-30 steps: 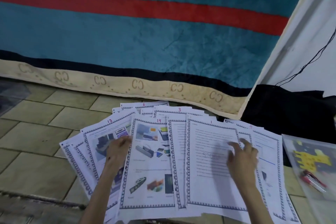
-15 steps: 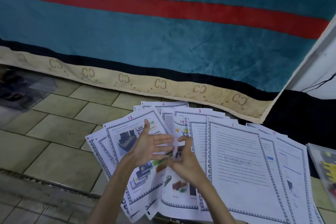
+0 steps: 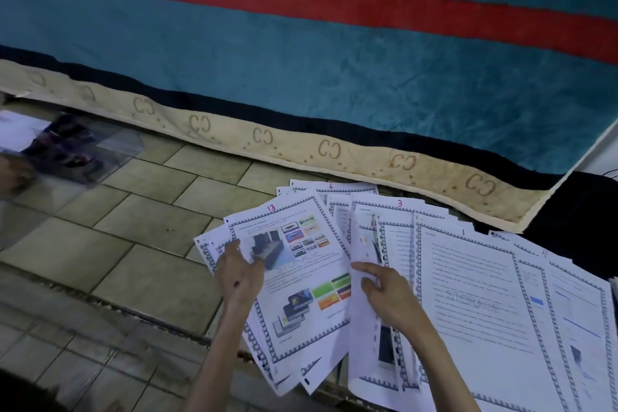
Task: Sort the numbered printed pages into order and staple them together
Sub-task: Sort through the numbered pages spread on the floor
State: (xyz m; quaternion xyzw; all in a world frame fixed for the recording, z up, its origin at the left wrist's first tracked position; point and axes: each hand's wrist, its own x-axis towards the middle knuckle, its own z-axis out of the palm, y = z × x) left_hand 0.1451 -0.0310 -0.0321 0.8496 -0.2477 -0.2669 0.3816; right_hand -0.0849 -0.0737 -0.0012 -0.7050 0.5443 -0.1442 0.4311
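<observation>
Many white printed pages with blue patterned borders and red handwritten numbers (image 3: 468, 294) lie fanned and overlapping on the tan tiled floor (image 3: 140, 227), in front of the person and close against the hem of a teal blanket with a red stripe and a beige lettered edge (image 3: 334, 77).

The left hand (image 3: 239, 273) rests on the colourful page marked 13 (image 3: 301, 278), fingers spread and lightly curled over its upper left part, thumb out toward the picture; I judge it is pressing the sheet down, not pinching it. The right hand (image 3: 389, 296) sits just right of that page, forefinger stretched leftward along a half-lifted white sheet (image 3: 363, 311) whose edge stands up beside the knuckles. Whether the thumb is under that sheet I cannot tell, as the paper hides it.

Beyond the right fingers lies the page marked 3 (image 3: 399, 211), and farther back the page marked 6 (image 3: 331, 189). To the right of the wrist spreads a text page with a faint watermark (image 3: 468, 304).

These sheets look light, thin and floppy, likely to slide over one another and to crease if grabbed mid-page. I would take each by a free corner or edge, between thumb and forefinger, with the other hand flat on the neighbours.

No stapler shows.
</observation>
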